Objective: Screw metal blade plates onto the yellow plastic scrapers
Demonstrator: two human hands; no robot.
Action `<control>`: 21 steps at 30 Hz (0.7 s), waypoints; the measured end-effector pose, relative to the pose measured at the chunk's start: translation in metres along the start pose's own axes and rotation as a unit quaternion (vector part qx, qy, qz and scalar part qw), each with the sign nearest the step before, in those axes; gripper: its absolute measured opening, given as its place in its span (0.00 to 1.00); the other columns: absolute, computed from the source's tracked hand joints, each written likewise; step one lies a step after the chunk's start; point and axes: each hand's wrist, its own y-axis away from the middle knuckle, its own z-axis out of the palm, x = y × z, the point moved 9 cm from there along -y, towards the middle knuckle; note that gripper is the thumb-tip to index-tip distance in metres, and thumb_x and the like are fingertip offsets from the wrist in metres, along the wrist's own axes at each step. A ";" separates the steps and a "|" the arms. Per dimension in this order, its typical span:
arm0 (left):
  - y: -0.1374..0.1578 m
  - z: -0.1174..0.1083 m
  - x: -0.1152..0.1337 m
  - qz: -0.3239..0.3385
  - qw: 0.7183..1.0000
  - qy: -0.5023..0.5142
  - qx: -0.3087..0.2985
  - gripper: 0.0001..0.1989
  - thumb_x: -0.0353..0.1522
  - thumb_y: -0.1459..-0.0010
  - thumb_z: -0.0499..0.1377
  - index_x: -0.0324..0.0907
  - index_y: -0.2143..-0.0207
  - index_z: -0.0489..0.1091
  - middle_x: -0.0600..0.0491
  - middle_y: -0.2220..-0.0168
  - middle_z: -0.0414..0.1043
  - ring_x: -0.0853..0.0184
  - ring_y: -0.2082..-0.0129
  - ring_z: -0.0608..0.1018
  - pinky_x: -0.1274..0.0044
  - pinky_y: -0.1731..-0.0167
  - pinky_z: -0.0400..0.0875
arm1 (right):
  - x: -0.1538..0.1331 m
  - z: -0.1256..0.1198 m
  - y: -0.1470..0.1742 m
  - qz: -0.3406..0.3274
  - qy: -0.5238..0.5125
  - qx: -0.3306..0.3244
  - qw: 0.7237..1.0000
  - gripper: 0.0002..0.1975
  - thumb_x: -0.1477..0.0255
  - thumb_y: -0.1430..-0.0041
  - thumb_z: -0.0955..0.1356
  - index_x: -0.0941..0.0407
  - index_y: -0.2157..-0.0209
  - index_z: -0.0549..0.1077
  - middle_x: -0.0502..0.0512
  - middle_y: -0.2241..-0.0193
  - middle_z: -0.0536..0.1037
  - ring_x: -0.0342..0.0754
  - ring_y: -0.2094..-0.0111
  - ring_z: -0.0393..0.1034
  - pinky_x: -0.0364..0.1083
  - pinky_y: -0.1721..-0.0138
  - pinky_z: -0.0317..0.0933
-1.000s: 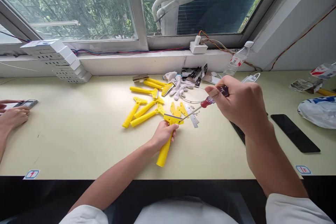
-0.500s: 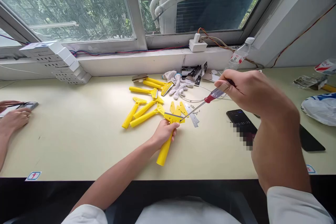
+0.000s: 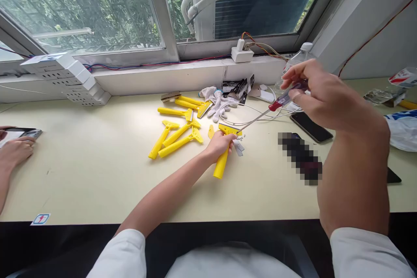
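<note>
My left hand (image 3: 219, 145) is closed round the handle of a yellow scraper (image 3: 221, 165), whose head with a metal blade points away from me. In my right hand (image 3: 312, 89) is a screwdriver (image 3: 280, 101) with a red and clear handle. Its tip reaches the right end of the scraper head; whether it sits in a screw is too small to tell. Just behind the scraper lie small screws (image 3: 240, 138), a metal blade (image 3: 239, 148) and a yellow plate (image 3: 211, 131), partly hidden by my left hand and the scraper.
Several yellow scrapers (image 3: 180, 144) lie to the left. Farther back are a knitted glove (image 3: 216, 103), black packets (image 3: 239, 89) and a white cable (image 3: 250, 122). A phone (image 3: 311, 127) lies right. Another person's hand (image 3: 18, 153) holds a device at far left.
My left hand has carried the scraper to the right and farther from me. My right hand has moved up and right with the screwdriver, and its fingers have shifted on the handle.
</note>
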 end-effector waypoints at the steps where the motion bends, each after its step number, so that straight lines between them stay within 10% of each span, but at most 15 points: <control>1: -0.003 0.003 -0.002 -0.001 1.000 0.002 -0.005 0.10 0.31 0.37 0.65 0.42 0.68 0.67 0.58 0.80 0.66 0.74 0.85 0.66 0.80 0.83 0.63 | -0.003 0.000 0.001 -0.024 -0.053 -0.008 0.998 0.19 0.70 0.43 0.68 0.48 0.50 0.66 0.57 0.54 0.78 0.57 0.55 0.76 0.55 0.56 0.69; 7: -0.007 0.006 -0.010 -0.006 1.000 0.018 0.005 0.10 0.30 0.38 0.66 0.41 0.68 0.66 0.58 0.78 0.67 0.75 0.84 0.66 0.80 0.83 0.63 | 0.025 -0.012 0.002 0.134 0.154 0.073 0.976 0.16 0.52 0.35 0.69 0.49 0.59 0.66 0.58 0.69 0.77 0.61 0.65 0.71 0.60 0.60 0.66; 14: -0.008 0.008 -0.011 -0.020 1.000 0.015 -0.013 0.09 0.30 0.38 0.65 0.41 0.68 0.66 0.58 0.79 0.66 0.74 0.84 0.66 0.80 0.82 0.64 | -0.003 0.007 -0.005 -0.044 -0.102 -0.023 0.994 0.20 0.69 0.42 0.71 0.48 0.48 0.68 0.56 0.53 0.81 0.58 0.52 0.78 0.55 0.54 0.70; 21: -0.005 0.010 -0.009 -0.035 0.999 -0.009 -0.040 0.12 0.31 0.40 0.68 0.42 0.67 0.65 0.57 0.76 0.69 0.74 0.83 0.67 0.80 0.81 0.65 | 0.015 0.005 -0.007 0.060 0.098 0.026 0.993 0.10 0.60 0.34 0.66 0.50 0.57 0.68 0.58 0.67 0.77 0.61 0.61 0.75 0.62 0.55 0.68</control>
